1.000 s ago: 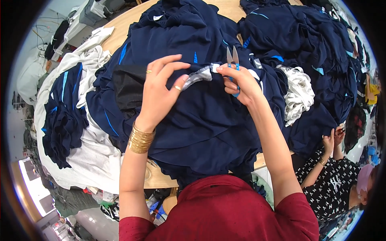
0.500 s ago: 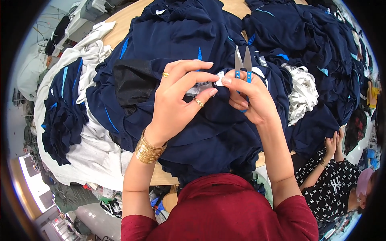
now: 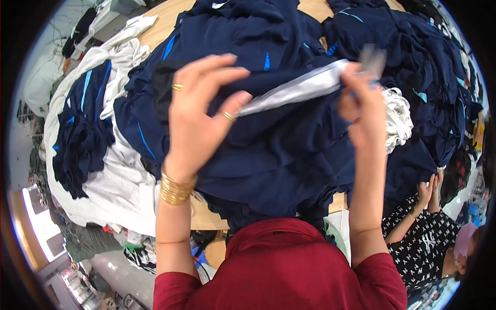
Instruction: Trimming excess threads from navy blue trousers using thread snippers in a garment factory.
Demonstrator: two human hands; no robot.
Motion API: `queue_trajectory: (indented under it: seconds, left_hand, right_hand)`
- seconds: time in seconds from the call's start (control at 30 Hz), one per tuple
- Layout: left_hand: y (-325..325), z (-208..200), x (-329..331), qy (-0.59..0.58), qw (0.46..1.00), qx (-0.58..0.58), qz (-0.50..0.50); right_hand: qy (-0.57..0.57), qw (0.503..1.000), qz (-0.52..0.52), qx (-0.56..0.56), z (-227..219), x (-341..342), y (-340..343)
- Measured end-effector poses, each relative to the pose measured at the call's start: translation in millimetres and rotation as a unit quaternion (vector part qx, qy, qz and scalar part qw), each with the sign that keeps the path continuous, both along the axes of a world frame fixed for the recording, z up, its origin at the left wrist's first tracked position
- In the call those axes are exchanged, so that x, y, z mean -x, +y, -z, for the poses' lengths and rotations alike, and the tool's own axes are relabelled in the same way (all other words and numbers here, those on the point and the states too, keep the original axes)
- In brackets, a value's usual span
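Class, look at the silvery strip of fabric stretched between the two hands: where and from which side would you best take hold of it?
Grip the silvery strip at its free middle, coming from above. It is pulled taut between the left hand and the right hand, raised above the navy garments, so both faces look free to pinch there.

Your right hand (image 3: 364,111) is smeared by motion blur, so you cannot tell how its fingers (image 3: 356,82) close, and the small snips (image 3: 373,56) above them show only as a grey ghost. The pale strip (image 3: 302,88) vanishes behind your left hand (image 3: 199,121) at one end. The tabletop (image 3: 204,219) is almost wholly buried under the navy garments (image 3: 279,150); only slivers show. The person in the black patterned top (image 3: 423,248) is cut off by the rim, and what their raised hands touch is hidden.
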State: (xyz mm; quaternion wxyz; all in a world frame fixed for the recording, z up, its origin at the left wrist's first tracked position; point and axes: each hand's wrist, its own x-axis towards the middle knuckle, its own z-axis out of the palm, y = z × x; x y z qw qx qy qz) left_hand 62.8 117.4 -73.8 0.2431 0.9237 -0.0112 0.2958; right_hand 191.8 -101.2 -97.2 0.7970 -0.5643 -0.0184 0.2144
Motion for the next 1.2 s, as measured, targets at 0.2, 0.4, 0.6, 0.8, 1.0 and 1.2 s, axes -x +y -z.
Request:
queue_trajectory:
  seconds: [0.2, 0.4, 0.6, 0.8, 1.0, 1.2]
  left_hand:
    - [71.8, 33.9, 64.6, 0.105, 0.976, 0.066, -0.177]
    - [91.0, 79.1, 120.5, 0.213, 0.895, 0.328, -0.212]
    - [101.6, 68.4, 92.4, 0.180, 0.870, 0.418, -0.189]
    - [109.8, 67.8, 46.6, 0.279, 0.912, 0.287, -0.085]
    - [250.0, -47.3, 7.9, 0.059, 0.693, 0.653, 0.299]
    - [231.5, -138.1, 48.7, -0.069, 0.878, 0.462, 0.100]
  right_hand:
    - [-0.124, 0.970, 0.186, 0.097, 8.0, -43.6, -59.5]
    - [0.018, 0.955, 0.113, 0.273, 78.4, -18.8, -107.2]
    - [0.033, 0.968, 0.084, 0.235, 93.0, 0.8, -111.1]
    - [0.057, 0.964, 0.012, 0.258, 74.7, -18.7, -87.0]
    - [-0.101, 0.993, 0.064, 0.002, -45.6, -103.5, -36.0]
    - [-0.272, 0.935, -0.047, -0.221, -163.1, -71.0, -75.7]
